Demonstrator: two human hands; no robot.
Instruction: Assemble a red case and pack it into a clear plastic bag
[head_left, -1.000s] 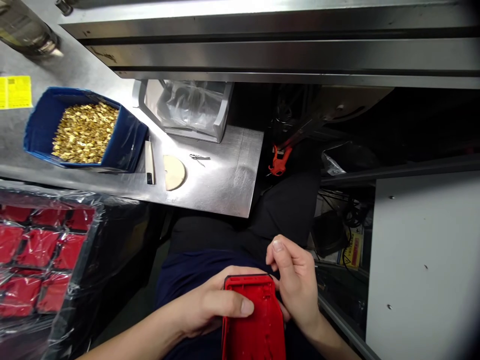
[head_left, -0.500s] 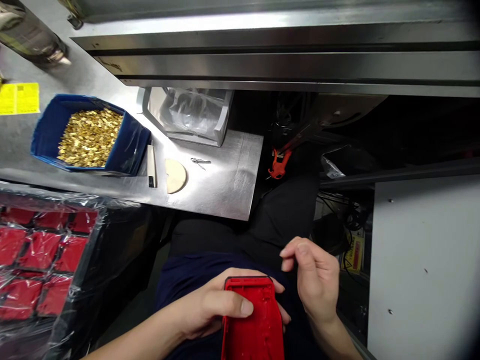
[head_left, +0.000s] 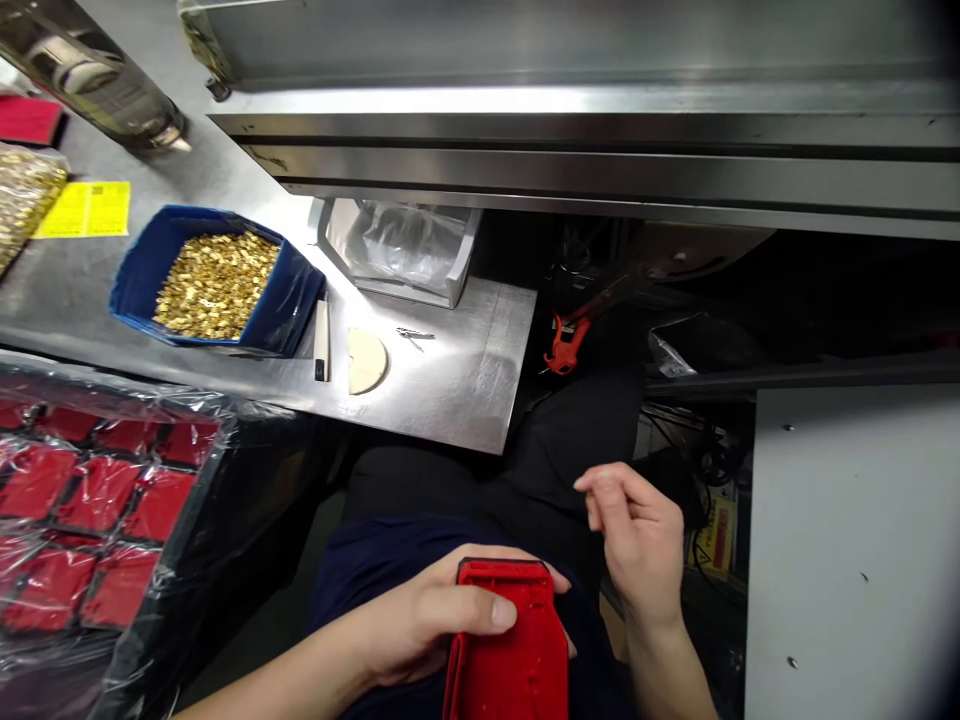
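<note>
My left hand (head_left: 450, 615) is wrapped round a red plastic housing (head_left: 521, 650) with a black edge, low in the view over my lap. Its thumb presses inside the open shell and the fingertips come out at the right side. The lower end of the housing is cut off by the frame. To the right, apart from the housing, my right hand (head_left: 637, 540) hangs with curled fingers and the thumb against the index finger. Whether something small sits in that pinch cannot be made out.
On the metal bench stand a blue bin (head_left: 139, 290) of small brass pieces, a grey bin (head_left: 457, 265) with plastic bags, a pale half disc (head_left: 366, 362) and nail clippers (head_left: 415, 334). A plastic-lined crate (head_left: 195, 520) holds red housings. A white panel (head_left: 862, 520) lies right.
The view has shifted, so the bench things appear farther right and slightly lower. The housing in my left hand has turned a little, showing more of its left side. My right hand stays curled.
</note>
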